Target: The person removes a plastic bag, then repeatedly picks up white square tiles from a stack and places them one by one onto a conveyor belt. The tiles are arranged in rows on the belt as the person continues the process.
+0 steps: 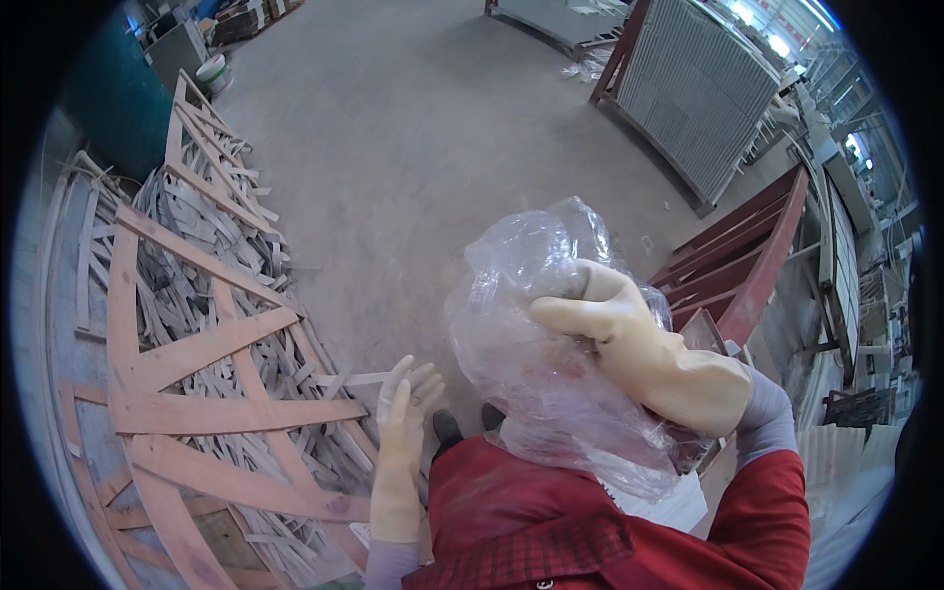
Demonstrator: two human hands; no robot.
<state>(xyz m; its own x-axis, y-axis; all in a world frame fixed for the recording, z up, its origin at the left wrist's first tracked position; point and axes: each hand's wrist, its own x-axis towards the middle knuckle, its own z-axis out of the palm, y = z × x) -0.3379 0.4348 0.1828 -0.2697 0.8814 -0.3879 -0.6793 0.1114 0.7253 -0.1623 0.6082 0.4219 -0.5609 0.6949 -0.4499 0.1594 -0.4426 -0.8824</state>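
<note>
My right hand (629, 334), in a cream rubber glove, is closed on a crumpled bundle of clear plastic film (511, 324). The film is held up in front of my red garment, and its lower part hangs down across the front of it. My left hand (406, 398), gloved alike, is held low to the left, fingers apart and nothing in it. It is nearest to the wooden crate frame (236, 413) and does not touch the film.
Grey-white strips of scrap (197, 236) are heaped behind the wooden frame on my left. To the right stand a dark red metal rack (747, 256) and a ribbed grey panel stack (688, 88). A white bucket (213, 74) sits at the far left on the concrete floor (393, 128).
</note>
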